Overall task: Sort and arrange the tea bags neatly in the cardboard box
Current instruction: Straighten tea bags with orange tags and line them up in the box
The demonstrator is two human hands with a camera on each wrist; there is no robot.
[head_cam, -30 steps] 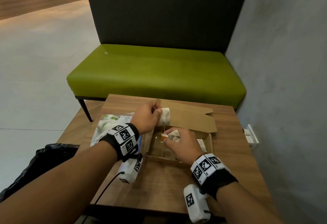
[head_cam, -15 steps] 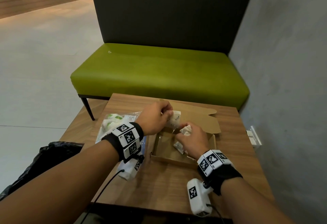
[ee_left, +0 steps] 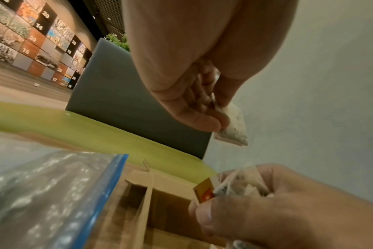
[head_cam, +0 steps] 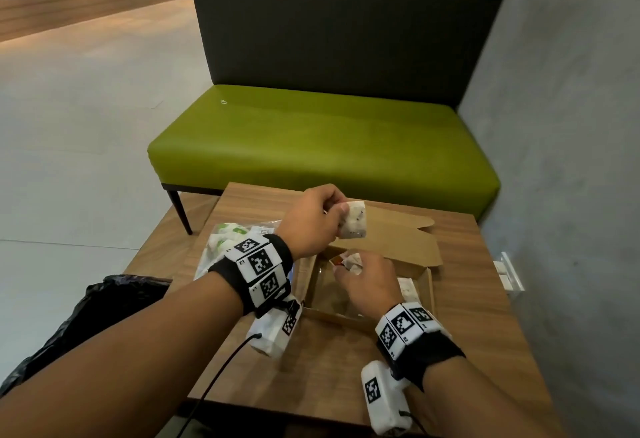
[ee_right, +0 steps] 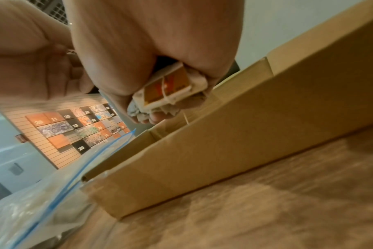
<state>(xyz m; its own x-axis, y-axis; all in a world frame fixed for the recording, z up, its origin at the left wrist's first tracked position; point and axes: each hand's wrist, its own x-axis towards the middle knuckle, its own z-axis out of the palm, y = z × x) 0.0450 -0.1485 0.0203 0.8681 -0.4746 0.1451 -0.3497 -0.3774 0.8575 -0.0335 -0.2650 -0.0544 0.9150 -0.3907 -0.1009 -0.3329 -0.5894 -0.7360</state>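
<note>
Tea bag [head_cam: 354,221] pinched by left hand [head_cam: 310,221], right hand [ee_right: 151,55] gripping tagged bag [ee_right: 168,88], tag clearest wrist-side

Both forearms extend forward. The left hand [head_cam: 313,221] is raised, thumb and fingertips pinching a tea bag [head_cam: 354,220]. The right hand [head_cam: 369,283] sits lower, fingers curled around a second tea bag [head_cam: 351,260].

- My arms are bare, without sleeves.
- On each wrist I wear a black band [head_cam: 426,354] with white squares that carry black square markers.
- Under each wrist hangs a white camera box [head_cam: 382,399]; a black cable [head_cam: 221,375] leaves the left one.
</note>
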